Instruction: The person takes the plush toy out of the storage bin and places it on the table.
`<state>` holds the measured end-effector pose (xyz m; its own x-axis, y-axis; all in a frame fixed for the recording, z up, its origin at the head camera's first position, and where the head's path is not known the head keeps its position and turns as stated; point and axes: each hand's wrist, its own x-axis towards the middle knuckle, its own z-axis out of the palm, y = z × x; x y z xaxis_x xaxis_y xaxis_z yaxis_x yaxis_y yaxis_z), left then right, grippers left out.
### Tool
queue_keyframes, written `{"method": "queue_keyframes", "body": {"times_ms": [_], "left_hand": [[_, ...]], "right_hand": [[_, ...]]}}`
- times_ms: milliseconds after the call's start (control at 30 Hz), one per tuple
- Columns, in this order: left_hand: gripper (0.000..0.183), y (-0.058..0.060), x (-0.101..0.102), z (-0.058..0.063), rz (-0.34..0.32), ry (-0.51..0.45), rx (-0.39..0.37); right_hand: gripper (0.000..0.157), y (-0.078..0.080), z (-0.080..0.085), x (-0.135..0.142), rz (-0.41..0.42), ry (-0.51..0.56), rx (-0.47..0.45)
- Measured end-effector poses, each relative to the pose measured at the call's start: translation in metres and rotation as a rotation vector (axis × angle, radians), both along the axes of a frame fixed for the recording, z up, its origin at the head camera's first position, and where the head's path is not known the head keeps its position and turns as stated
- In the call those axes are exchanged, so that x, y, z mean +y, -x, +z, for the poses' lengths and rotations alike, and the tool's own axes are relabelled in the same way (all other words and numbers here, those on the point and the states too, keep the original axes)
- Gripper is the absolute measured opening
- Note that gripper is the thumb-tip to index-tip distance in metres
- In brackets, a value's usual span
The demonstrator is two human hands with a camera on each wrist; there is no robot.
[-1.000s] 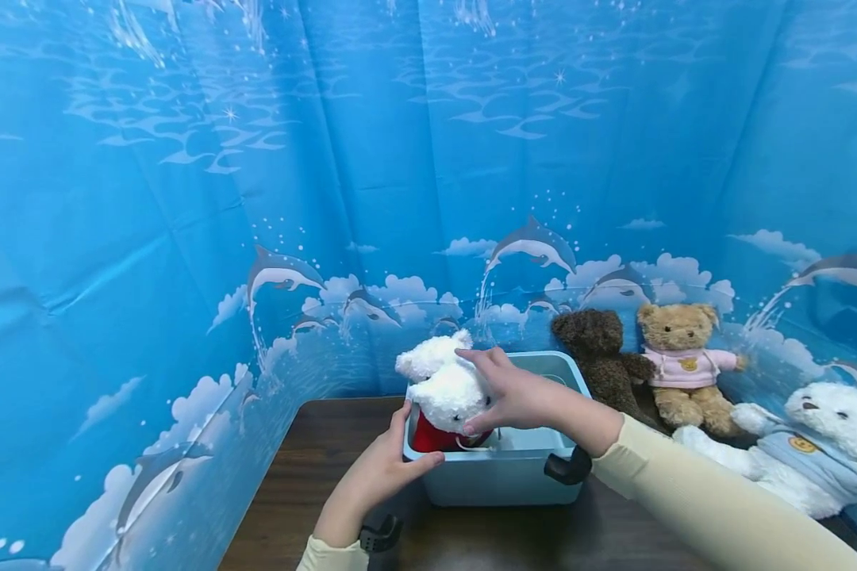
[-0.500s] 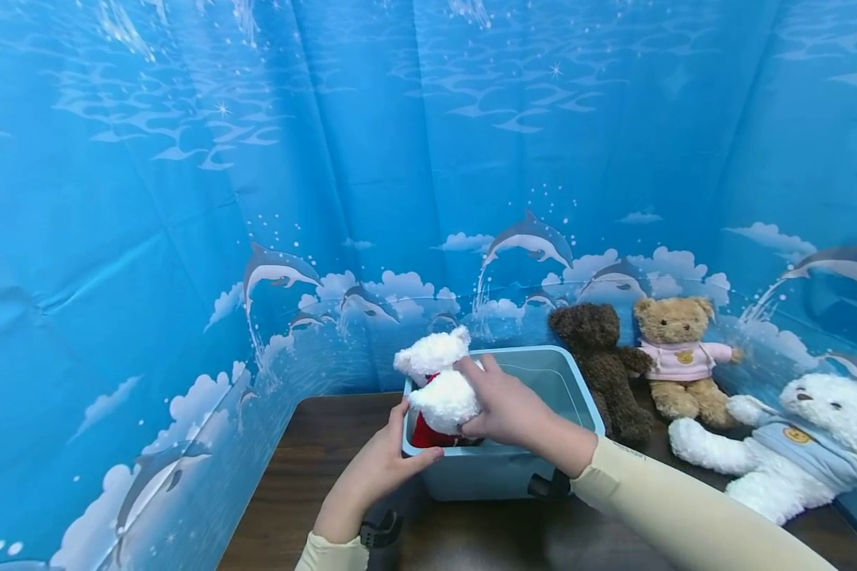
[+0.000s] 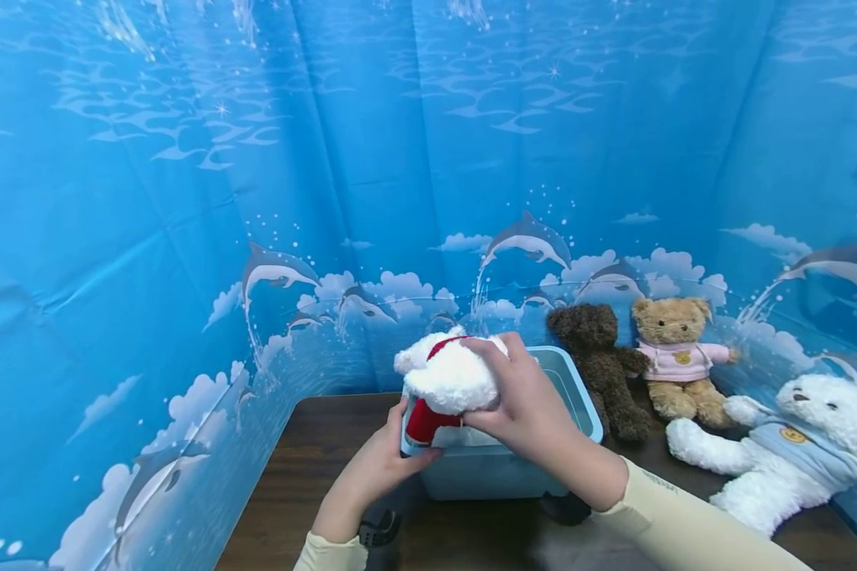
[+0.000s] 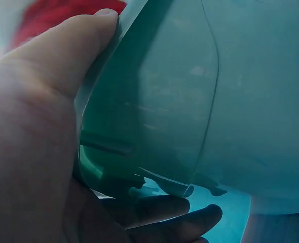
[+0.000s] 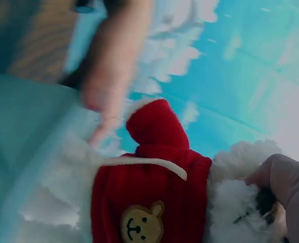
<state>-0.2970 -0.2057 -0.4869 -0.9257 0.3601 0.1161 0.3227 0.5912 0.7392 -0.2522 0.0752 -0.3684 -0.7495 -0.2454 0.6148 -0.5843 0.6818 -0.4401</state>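
A white plush toy (image 3: 457,385) in a red hoodie (image 5: 152,192) with a bear-face patch tilts over the left end of a pale blue-green bin (image 3: 486,476). My right hand (image 3: 524,404) grips its head, and in the right wrist view the thumb presses near a dark eye. Behind that head lies another white furry part (image 3: 414,354) with a red edge; I cannot tell whether it belongs to the same toy. With thumb and fingers on opposite sides, my left hand (image 3: 371,468) holds the bin's left end. Its thumb touches the rim beside the red cloth (image 4: 63,17) in the left wrist view.
To the right of the bin sit a dark brown plush bear (image 3: 600,369) and a tan bear (image 3: 678,357) in a pink hoodie. A white bear (image 3: 785,444) in a blue hoodie reclines nearer. A blue dolphin-print curtain (image 3: 371,198) surrounds the dark wooden table (image 3: 293,476).
My right hand has turned and raised the white plush toy, shifting it slightly right over the bin. More of the red clothing now shows at lower left. The left hand keeps its grip.
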Motion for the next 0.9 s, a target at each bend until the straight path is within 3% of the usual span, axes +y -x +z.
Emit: {"method": "queue_keyframes", "body": {"times_ms": [300, 633, 767, 900], "left_hand": [[0.112, -0.001, -0.001, 0.003, 0.053, 0.037, -0.015], [0.124, -0.003, 0.005, 0.004, 0.087, 0.105, -0.037], [0.125, -0.003, 0.006, 0.002, 0.087, 0.103, -0.038], [0.125, -0.002, 0.005, 0.002, 0.093, 0.102, -0.035]], "right_hand": [[0.105, -0.033, 0.049, 0.040, 0.023, 0.226, 0.135], [0.101, -0.083, 0.082, 0.108, -0.020, 0.508, 0.324], [0.098, -0.095, 0.085, 0.139, -0.139, 0.574, 0.422], [0.094, -0.094, 0.082, 0.162, -0.234, 0.614, 0.465]]}}
